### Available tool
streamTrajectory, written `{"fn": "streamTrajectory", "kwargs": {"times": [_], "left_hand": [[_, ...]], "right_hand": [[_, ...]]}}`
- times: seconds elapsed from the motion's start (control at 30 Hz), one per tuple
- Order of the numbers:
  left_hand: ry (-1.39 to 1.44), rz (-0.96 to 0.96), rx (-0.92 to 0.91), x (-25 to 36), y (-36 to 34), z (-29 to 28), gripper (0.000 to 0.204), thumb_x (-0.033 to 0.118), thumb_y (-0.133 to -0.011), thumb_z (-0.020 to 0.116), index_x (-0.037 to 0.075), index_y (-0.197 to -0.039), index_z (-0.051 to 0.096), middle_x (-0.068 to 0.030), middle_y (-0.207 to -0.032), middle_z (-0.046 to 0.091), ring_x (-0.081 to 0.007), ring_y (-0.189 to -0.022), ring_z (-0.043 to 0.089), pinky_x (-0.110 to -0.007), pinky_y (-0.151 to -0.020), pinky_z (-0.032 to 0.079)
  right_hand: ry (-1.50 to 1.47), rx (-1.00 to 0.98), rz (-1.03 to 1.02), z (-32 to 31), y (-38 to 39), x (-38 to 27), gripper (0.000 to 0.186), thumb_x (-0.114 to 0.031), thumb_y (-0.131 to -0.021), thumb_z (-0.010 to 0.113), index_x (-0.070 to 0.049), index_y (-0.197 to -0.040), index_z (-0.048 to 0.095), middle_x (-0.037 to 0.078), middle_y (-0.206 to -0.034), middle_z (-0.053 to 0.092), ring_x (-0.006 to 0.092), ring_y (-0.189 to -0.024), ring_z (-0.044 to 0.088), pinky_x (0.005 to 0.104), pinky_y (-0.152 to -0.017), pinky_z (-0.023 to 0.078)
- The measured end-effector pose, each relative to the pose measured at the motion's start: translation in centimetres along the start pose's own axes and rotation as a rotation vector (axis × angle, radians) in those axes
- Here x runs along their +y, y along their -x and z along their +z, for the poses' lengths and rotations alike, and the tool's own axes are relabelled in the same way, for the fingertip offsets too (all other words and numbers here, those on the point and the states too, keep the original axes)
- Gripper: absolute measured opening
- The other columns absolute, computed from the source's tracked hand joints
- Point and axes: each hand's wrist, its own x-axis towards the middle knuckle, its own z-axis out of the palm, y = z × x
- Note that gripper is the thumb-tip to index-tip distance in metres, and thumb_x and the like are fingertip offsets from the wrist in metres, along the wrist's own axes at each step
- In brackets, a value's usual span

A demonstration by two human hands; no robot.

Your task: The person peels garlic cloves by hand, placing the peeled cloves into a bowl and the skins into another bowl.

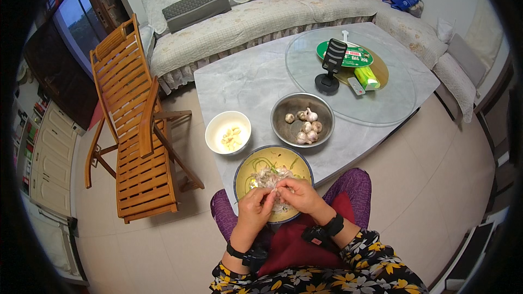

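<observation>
Over the yellow bowl with a dark blue rim, my left hand and my right hand meet, fingertips pinched together. Between them is a small pale garlic clove, mostly covered by the fingers. Papery garlic skins and some green scraps lie in the bowl below. Peeled cloves rest in the white bowl beyond my left hand. Farther off to the right, a steel bowl holds several whole garlic bulbs.
The bowls are on a grey marble-look table. Its glass turntable carries a black stand, a green fan-shaped board and a tissue pack. A wooden folding chair stands at left, a covered sofa behind.
</observation>
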Motion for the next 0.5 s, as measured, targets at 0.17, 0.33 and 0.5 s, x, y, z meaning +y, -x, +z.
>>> {"fn": "streamTrajectory", "kwargs": {"times": [0.17,0.33,0.5], "left_hand": [[0.06,-0.061,-0.006,-0.33,0.23,0.0,0.007,0.006,-0.073,0.06,0.0,-0.077,0.059,-0.0103,-0.064,0.057,-0.0171,-0.054,0.055,-0.025,-0.049,0.043],[0.117,-0.122,-0.024,-0.28,0.25,0.18,0.009,0.006,-0.075,0.058,0.0,-0.081,0.06,-0.0101,-0.065,0.058,-0.0165,-0.055,0.056,-0.025,-0.05,0.043],[0.097,-0.107,-0.019,-0.58,0.43,0.57,0.011,0.002,-0.072,0.055,0.0,-0.082,0.059,-0.0142,-0.067,0.057,-0.0255,-0.058,0.057,-0.03,-0.052,0.045]], "right_hand": [[0.016,-0.004,-0.025,0.24,0.12,0.26,0.014,-0.011,-0.08,0.049,0.002,-0.082,0.053,0.006,-0.066,0.054,0.01,-0.058,0.051,0.0233,-0.053,0.041],[0.095,0.075,-0.056,0.7,0.34,-0.17,0.014,-0.011,-0.08,0.05,0.002,-0.083,0.052,0.01,-0.069,0.055,0.0153,-0.062,0.053,0.0268,-0.056,0.041],[0.269,0.125,-0.156,0.81,0.34,-0.58,0.012,-0.01,-0.078,0.051,0.002,-0.082,0.052,0.014,-0.07,0.054,0.024,-0.063,0.054,0.0311,-0.058,0.042]]}}
